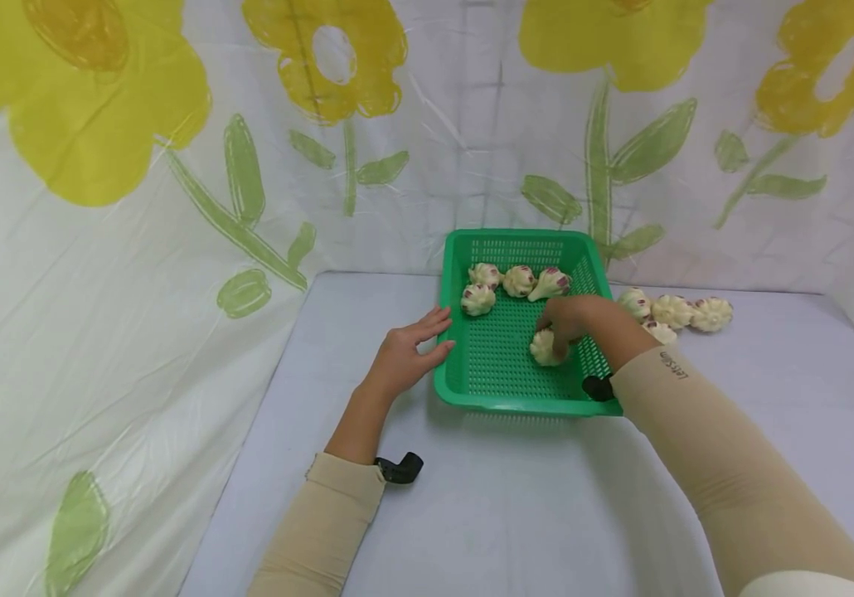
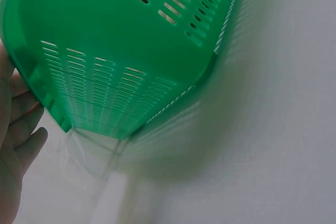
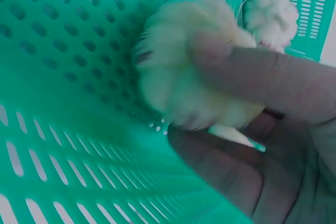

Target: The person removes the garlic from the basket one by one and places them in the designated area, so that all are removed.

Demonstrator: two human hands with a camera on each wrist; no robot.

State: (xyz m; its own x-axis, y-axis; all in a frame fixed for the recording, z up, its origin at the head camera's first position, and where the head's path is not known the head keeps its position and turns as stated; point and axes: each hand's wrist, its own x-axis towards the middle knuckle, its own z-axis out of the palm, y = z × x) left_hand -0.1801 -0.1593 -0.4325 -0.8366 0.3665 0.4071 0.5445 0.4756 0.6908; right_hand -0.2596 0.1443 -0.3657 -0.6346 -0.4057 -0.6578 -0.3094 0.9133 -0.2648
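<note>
Basket (image 1: pixel 516 405): green, slotted; likely light, slightly flexible. Left hand (image 1: pixel 405 352): fingers extended at its left side. Right hand (image 1: pixel 572 317): gripping garlic bulb (image 1: pixel 544 349) inside basket; bulb probably light, firm, best held round its middle; slipperiness uncertain, close view blurred.

I have the left arm (image 1: pixel 311 535) stretched forward, the left hand (image 1: pixel 406 355) with its fingers extended and thumb held apart. I see the right arm (image 1: pixel 740 464) slant inward from the lower right, the right hand (image 1: pixel 574 317) gripping with thumb and curled fingers.
</note>
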